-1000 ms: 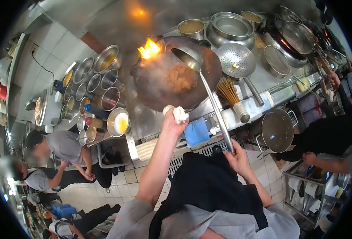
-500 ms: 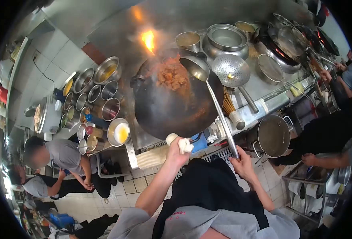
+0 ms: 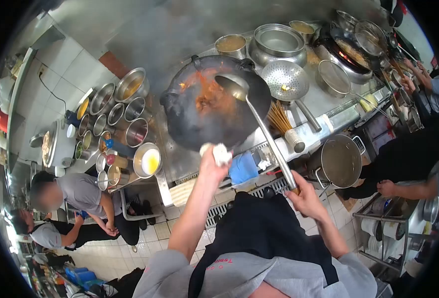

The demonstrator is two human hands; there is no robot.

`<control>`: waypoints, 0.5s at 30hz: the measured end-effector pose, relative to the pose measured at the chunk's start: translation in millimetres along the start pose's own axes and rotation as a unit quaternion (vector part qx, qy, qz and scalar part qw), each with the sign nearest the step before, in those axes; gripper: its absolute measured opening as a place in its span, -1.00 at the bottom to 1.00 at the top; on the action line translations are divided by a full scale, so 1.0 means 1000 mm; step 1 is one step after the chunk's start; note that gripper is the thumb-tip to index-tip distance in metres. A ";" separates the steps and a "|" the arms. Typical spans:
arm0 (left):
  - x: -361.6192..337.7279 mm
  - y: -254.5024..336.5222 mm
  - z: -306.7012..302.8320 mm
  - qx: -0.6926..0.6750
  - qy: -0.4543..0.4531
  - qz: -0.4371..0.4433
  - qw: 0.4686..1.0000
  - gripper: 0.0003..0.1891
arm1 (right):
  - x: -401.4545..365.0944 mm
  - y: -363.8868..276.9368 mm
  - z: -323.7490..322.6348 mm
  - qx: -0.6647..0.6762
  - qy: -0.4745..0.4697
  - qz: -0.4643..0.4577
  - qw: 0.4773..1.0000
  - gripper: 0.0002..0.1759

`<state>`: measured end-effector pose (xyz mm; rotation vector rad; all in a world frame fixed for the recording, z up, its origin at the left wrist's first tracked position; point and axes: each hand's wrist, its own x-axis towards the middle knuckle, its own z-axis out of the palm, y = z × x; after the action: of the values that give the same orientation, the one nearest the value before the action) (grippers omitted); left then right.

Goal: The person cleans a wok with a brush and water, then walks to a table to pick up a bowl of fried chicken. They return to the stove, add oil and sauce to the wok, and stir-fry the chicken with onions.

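Observation:
A large black wok (image 3: 179, 126) sits on the stove, with reddish-brown chunks of food (image 3: 211, 94) in it, partly veiled by smoke. My left hand (image 3: 213, 166) is closed around a white cloth (image 3: 218, 153) at the wok's near rim; the wok's handle is hidden beneath the cloth. My right hand (image 3: 306, 197) grips the end of a long-handled metal ladle (image 3: 269, 136). The ladle's bowl hangs over the right part of the wok, beside the food.
Several metal bowls and pots (image 3: 115, 113) of ingredients stand to the left. On the right are a perforated strainer (image 3: 285, 82), a bamboo brush (image 3: 280, 119) and a deep pot (image 3: 336, 161). A blue cloth (image 3: 243, 169) hangs at the counter edge. Other people (image 3: 88, 201) are on both sides.
The tall flame behind the wok has gone. The wok and my left hand have moved forward, the near rim now higher in view. The ladle's bowl has shifted slightly left.

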<state>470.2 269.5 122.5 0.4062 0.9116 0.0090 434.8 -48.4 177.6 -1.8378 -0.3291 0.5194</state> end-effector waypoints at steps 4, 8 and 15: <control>0.011 -0.002 0.007 0.018 -0.021 0.001 1.000 -0.79 | 0.012 -0.061 -0.033 -0.023 -0.107 0.060 0.992 -0.38; 0.004 -0.010 0.011 0.017 -0.016 -0.002 1.000 -0.77 | 0.038 -0.108 -0.050 -0.184 -0.158 0.062 0.968 -0.53; 0.043 -0.035 -0.027 0.002 -0.077 0.064 0.995 -0.88 | 0.124 -0.051 -0.005 -0.418 -0.033 -0.103 0.902 -0.39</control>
<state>470.5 253.7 62.3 0.4620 0.7318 0.0930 545.9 22.4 204.4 -2.5692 -0.8875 0.3018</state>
